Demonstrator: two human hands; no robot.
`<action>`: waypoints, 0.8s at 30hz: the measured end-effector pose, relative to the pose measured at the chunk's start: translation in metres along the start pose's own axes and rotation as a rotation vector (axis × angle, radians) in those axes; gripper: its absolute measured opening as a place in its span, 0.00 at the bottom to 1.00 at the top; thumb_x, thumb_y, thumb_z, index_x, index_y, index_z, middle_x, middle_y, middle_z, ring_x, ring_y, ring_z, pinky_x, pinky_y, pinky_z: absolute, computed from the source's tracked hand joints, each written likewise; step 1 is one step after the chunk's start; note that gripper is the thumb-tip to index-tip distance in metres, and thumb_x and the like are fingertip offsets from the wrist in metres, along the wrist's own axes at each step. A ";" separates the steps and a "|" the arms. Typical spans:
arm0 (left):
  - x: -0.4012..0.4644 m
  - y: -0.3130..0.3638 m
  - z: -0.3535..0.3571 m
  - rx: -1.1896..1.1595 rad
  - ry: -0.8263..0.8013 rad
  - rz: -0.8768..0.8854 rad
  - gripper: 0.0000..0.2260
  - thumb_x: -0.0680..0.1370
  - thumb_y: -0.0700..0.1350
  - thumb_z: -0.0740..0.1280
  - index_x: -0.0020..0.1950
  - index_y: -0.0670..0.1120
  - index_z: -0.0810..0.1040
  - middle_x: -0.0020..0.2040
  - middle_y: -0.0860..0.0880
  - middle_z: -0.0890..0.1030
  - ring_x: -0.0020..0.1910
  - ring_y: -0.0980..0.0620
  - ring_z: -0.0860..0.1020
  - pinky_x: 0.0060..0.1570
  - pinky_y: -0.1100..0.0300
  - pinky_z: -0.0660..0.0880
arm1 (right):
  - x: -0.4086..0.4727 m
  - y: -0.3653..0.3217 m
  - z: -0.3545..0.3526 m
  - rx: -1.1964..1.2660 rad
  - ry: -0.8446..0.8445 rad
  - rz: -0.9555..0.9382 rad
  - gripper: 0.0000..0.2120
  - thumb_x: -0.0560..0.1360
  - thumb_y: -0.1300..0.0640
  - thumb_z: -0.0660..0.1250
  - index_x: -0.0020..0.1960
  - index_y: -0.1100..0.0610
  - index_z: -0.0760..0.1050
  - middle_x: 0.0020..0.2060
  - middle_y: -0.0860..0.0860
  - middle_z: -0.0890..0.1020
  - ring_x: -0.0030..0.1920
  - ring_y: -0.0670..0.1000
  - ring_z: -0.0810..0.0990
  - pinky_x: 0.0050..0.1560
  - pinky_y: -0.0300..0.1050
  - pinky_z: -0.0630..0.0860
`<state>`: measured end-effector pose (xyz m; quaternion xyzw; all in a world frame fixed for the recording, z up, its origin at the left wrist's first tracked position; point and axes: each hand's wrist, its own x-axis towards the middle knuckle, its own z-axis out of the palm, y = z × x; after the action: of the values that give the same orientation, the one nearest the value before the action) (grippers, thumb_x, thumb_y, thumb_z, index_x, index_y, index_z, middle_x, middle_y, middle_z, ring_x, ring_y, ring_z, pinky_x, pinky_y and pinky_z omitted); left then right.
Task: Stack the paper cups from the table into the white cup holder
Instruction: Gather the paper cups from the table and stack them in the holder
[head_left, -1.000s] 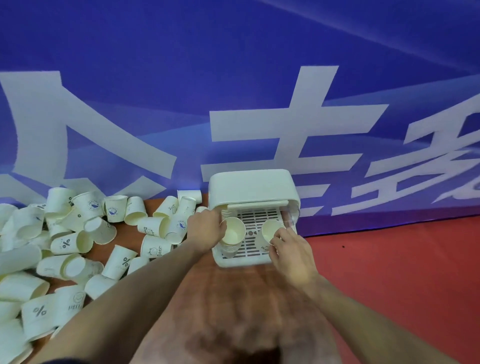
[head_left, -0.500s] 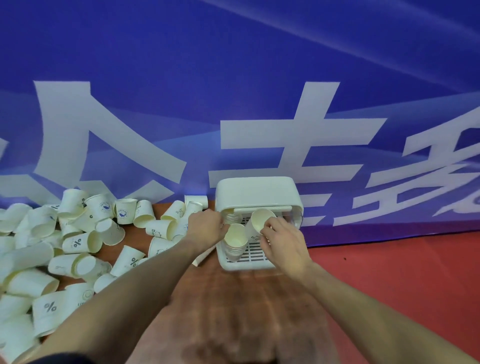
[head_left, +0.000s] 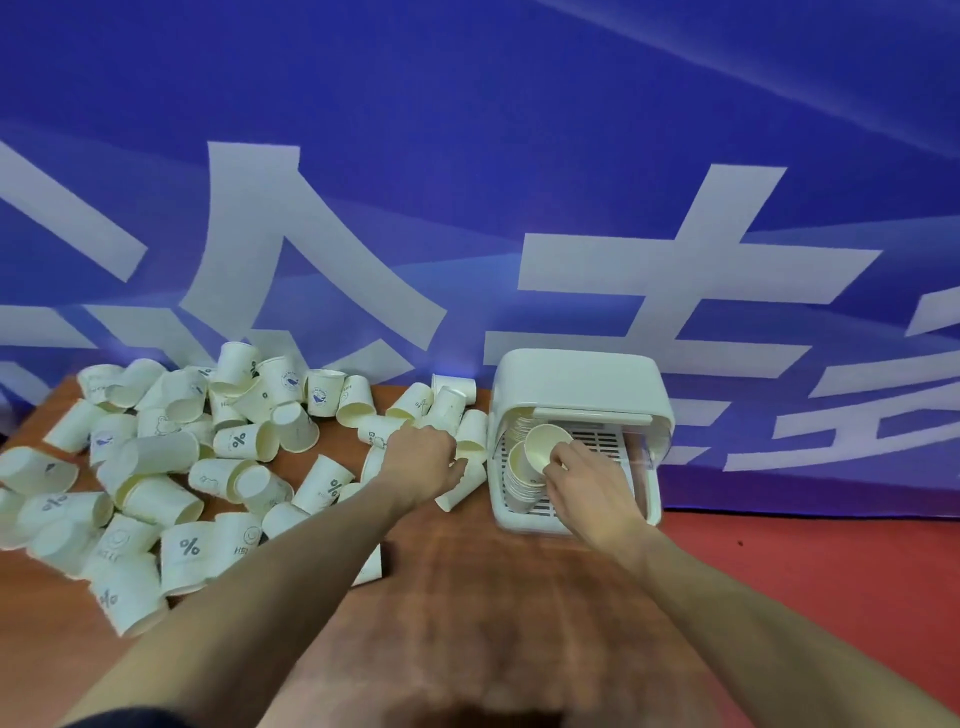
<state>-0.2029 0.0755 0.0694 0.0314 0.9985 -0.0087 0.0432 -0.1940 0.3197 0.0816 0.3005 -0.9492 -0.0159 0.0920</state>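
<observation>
The white cup holder (head_left: 582, 382) stands at the table's right end with its front open. Inside on the left is a stack of paper cups (head_left: 519, 475). My right hand (head_left: 589, 486) pinches the rim of one paper cup (head_left: 543, 447), tilted just above that stack. My left hand (head_left: 423, 457) is left of the holder, over loose cups, fingers curled down onto a lying cup (head_left: 460, 491). Whether it grips that cup is hidden. Several loose paper cups (head_left: 171, 467) lie scattered over the left of the table.
The wooden table (head_left: 467, 597) ends just right of the holder, with red floor (head_left: 831, 571) beyond. A blue banner wall (head_left: 467, 182) rises directly behind the table and the holder.
My left hand left the stack in the holder and moved left to the loose cups. My right hand carried its cup leftward over the stack. The view shifted left.
</observation>
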 end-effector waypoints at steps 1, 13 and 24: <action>-0.003 -0.002 0.003 -0.004 -0.016 -0.001 0.17 0.78 0.61 0.59 0.52 0.53 0.82 0.46 0.49 0.82 0.48 0.47 0.80 0.43 0.56 0.70 | 0.001 0.000 0.004 -0.009 -0.017 -0.011 0.08 0.61 0.59 0.78 0.33 0.57 0.80 0.35 0.51 0.76 0.37 0.55 0.77 0.27 0.46 0.69; -0.027 -0.005 0.020 0.018 -0.095 0.074 0.18 0.78 0.60 0.60 0.57 0.50 0.80 0.51 0.49 0.82 0.49 0.48 0.80 0.48 0.54 0.74 | 0.011 -0.014 0.038 -0.047 -0.364 0.046 0.13 0.74 0.62 0.63 0.55 0.55 0.80 0.54 0.51 0.75 0.58 0.54 0.71 0.47 0.48 0.70; -0.012 -0.001 0.012 -0.192 -0.239 0.177 0.45 0.74 0.64 0.67 0.81 0.51 0.44 0.80 0.47 0.50 0.78 0.47 0.52 0.74 0.50 0.56 | 0.005 0.012 0.032 0.135 -0.161 0.122 0.20 0.75 0.46 0.66 0.64 0.51 0.75 0.59 0.50 0.75 0.61 0.54 0.73 0.58 0.49 0.71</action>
<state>-0.1897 0.0740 0.0589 0.1137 0.9759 0.0868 0.1650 -0.2102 0.3259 0.0516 0.2455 -0.9689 0.0295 -0.0042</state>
